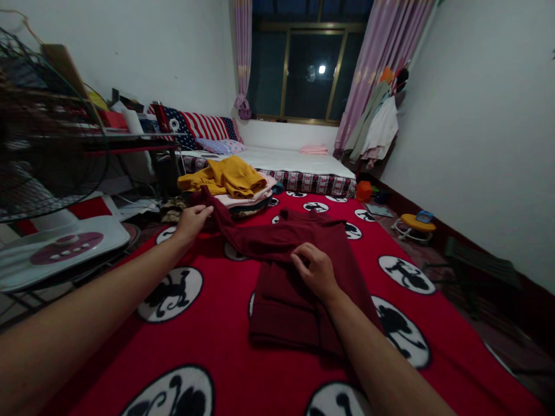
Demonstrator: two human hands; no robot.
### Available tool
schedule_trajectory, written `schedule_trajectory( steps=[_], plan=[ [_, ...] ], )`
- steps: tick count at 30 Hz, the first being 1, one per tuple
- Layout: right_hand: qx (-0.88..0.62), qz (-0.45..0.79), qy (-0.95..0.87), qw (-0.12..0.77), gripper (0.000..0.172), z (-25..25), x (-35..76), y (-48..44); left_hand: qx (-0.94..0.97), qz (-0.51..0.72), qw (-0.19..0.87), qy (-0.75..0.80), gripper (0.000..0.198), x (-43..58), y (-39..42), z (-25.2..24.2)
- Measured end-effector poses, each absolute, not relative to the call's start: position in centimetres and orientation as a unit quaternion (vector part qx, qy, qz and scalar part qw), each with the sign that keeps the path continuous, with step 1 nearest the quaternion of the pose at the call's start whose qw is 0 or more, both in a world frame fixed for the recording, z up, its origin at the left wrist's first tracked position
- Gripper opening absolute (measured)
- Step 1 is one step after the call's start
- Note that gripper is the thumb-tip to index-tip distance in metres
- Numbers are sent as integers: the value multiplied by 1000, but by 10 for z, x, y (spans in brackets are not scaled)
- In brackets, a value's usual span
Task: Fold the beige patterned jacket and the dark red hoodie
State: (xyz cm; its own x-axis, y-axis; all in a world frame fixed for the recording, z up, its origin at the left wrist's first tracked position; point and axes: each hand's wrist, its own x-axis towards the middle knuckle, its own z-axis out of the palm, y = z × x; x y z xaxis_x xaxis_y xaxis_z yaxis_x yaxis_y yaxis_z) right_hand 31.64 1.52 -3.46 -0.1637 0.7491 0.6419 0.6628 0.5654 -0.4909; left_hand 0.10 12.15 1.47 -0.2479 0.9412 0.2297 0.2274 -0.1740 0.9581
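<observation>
A maroon long-sleeved top (286,315) lies partly folded on the red blanket (229,346). My left hand (194,223) is closed on the end of one sleeve, lifted and drawn out to the left. Across the top, my right hand (315,269) has its fingers curled on the fabric where that sleeve joins the body. The sleeve stretches between both hands. Just beyond my left hand sits a pile of clothes, with a mustard-yellow garment (234,176) over a pale pink one (232,200).
A fan (47,115) and a white plastic surface (56,254) stand close on the left, beside a cluttered desk (143,138). Behind the blanket is a bed (277,157) under a window. On the right are a yellow stool (417,223) and a dark folding stool (481,260).
</observation>
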Motion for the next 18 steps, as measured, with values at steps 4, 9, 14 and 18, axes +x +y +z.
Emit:
schedule_trajectory(
  steps=[4,9,14,18],
  plan=[
    [-490,149,-598,617,29,-29,324,19,510,657,416,369,24,70,121,62],
    [-475,376,-403,686,61,-25,366,27,638,542,509,201,44,165,82,80],
    [-504,466,-490,537,82,-19,410,26,775,454,378,225,38,194,59,13],
    [-506,498,-504,491,60,-22,410,28,759,486,178,395,16,174,81,-36]
  ],
)
